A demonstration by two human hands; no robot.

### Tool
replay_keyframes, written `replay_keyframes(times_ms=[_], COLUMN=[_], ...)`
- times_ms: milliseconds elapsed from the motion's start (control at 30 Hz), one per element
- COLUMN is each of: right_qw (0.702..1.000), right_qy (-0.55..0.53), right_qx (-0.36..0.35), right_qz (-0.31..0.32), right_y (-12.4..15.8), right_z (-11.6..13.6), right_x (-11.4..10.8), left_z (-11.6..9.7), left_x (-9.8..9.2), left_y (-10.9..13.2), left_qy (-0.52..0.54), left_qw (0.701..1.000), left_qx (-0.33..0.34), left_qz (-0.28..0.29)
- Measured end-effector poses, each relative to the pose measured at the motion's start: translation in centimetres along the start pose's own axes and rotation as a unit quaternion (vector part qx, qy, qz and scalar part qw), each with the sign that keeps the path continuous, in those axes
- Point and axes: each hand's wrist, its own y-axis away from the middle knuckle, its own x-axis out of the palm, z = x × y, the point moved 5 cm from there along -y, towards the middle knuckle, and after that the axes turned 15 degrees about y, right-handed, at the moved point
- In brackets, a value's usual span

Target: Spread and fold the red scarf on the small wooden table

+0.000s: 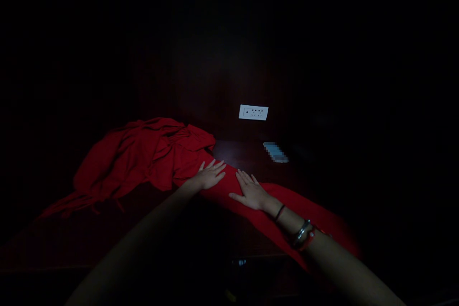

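A long red cloth lies across the dark tabletop, bunched in a heap at the left and spread flat toward the right. My left hand rests on the flat strip near the heap, palm down and fingers spread. Beside it, a short gap to the right, my right hand also lies flat on the cloth with its thumb held apart. Neither hand grips the fabric. Thin strands or ties trail from the heap's lower left side. The cloth's right end fades into shadow under my right forearm.
A white socket panel is set in the dark upright surface behind. On the table lies a flat, pale blue, blurred-out rectangular object, right of the hands. The table's front edge shows faintly below; most surroundings are black.
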Motion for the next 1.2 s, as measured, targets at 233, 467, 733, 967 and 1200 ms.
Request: replay_keyframes(times_ms=[233,467,733,967,1200], right_qw=[0.998,0.993,0.980,0.954,0.906], right_qy=[-0.055,-0.077,-0.182,-0.269,-0.413], right_qx=[0.018,0.000,0.061,0.128,0.092], right_qz=[-0.023,-0.089,-0.045,-0.017,-0.001], right_y=[-0.6,-6.2,-14.1,-18.3,-18.4], right_z=[-0.7,1.9,1.3,3.4,2.2], right_x=[-3.7,-5.3,-6.5,-5.5,-5.3], left_z=[3.9,8.1,9.2,7.9,7.7], left_x=[-8.1,-9.5,-7.4,-8.2,-10.1], left_y=[2.2,1.3,3.7,3.6,5.4], left_qy=[-0.024,0.095,0.133,0.259,0.422], left_qw=[0.960,0.951,0.947,0.934,0.856], left_qx=[-0.133,-0.263,-0.236,-0.151,-0.153], left_qz=[-0.245,-0.129,-0.172,-0.196,-0.256])
